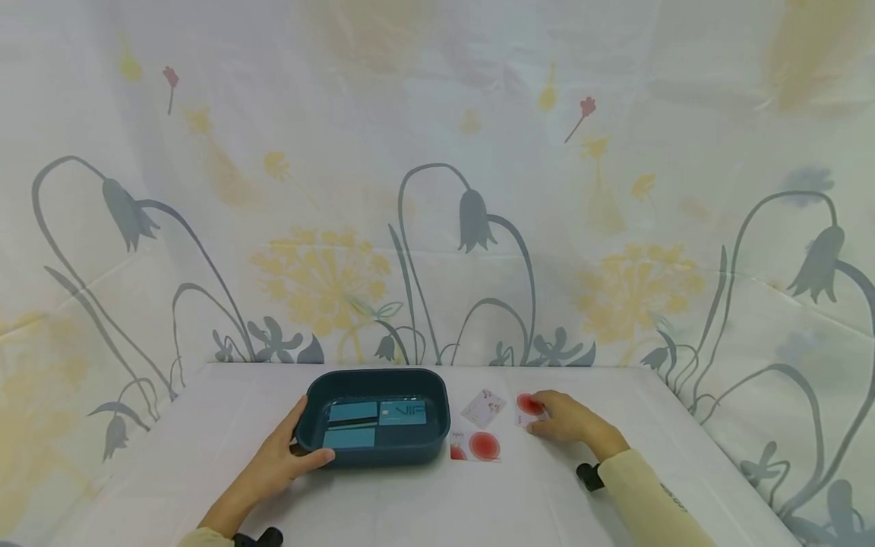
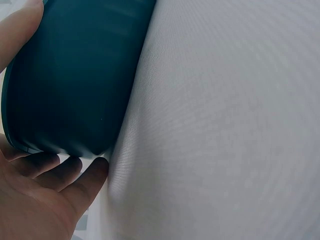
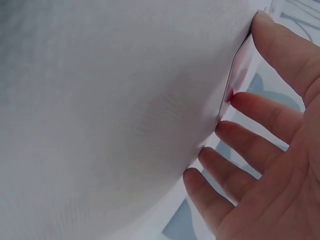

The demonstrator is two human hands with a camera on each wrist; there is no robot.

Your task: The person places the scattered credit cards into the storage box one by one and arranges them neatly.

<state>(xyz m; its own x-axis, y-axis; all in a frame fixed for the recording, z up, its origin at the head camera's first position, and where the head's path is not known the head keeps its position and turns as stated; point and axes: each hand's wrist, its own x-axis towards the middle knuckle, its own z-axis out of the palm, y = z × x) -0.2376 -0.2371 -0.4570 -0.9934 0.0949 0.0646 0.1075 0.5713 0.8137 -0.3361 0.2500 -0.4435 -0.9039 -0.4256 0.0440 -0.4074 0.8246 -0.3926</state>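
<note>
A dark teal plastic box (image 1: 396, 456) stands on the table with several blue cards (image 1: 349, 438) inside, one printed "VIP". My left hand (image 1: 276, 460) grips its left end, thumb at the front rim. In the left wrist view the fingers (image 2: 87, 185) of that hand touch the box's end wall (image 2: 75, 85). Right of the box, my right hand (image 1: 566, 418) rests over a white card with a red circle (image 1: 529, 404), partly covering it. The right wrist view has the thumb and fingers (image 3: 245, 140) spread, touching the card's edge (image 3: 235, 75) and the tablecloth.
Between the box and my right hand lie a pale card (image 1: 484, 409), turned at an angle, and a card with a red circle (image 1: 484, 447) close to the box's right side. A white cloth (image 1: 506, 505) covers the table. Behind it hangs a flower-patterned curtain (image 1: 437, 114).
</note>
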